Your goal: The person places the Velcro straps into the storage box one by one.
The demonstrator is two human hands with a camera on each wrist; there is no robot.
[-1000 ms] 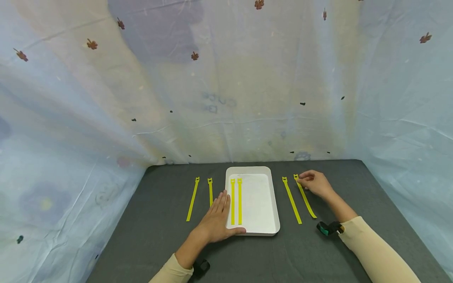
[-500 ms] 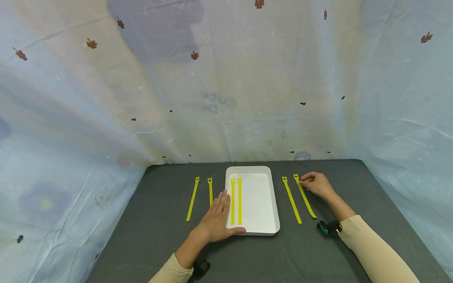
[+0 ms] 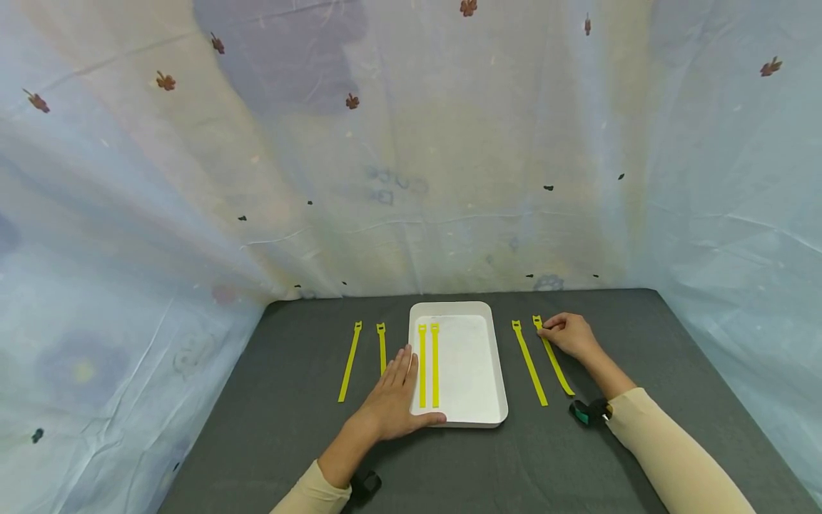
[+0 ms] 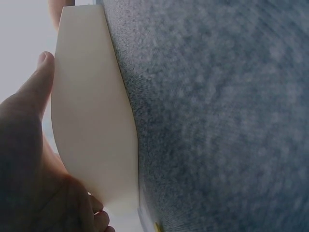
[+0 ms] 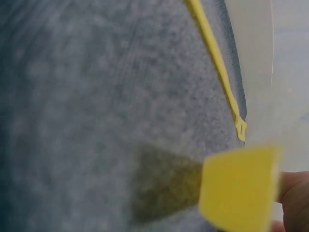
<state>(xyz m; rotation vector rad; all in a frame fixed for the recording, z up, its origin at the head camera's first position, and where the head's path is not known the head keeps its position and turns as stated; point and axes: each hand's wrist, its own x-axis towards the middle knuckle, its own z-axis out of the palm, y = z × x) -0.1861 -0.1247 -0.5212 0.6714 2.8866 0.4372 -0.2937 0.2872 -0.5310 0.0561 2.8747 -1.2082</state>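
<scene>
Yellow on grey cloth (image 3: 616, 457), a strap (image 3: 556, 365) right of the white tray (image 3: 472, 371) is pinched near its slotted head by the right hand (image 3: 574, 335); its near end is seen raised only in the right wrist view. The tray's rim is touched by the left hand (image 3: 388, 407), fingers extended, thumb spread, while two inner straps (image 3: 429, 366) are shown only from the head.

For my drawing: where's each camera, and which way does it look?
On the head, looking forward and down; left hand, right hand and sleeves show.
On the left wrist, looking at the white tray; left thumb shows.
On the right wrist, looking at yellow straps; some right hand shows.
Head and left wrist views share the tray.
</scene>
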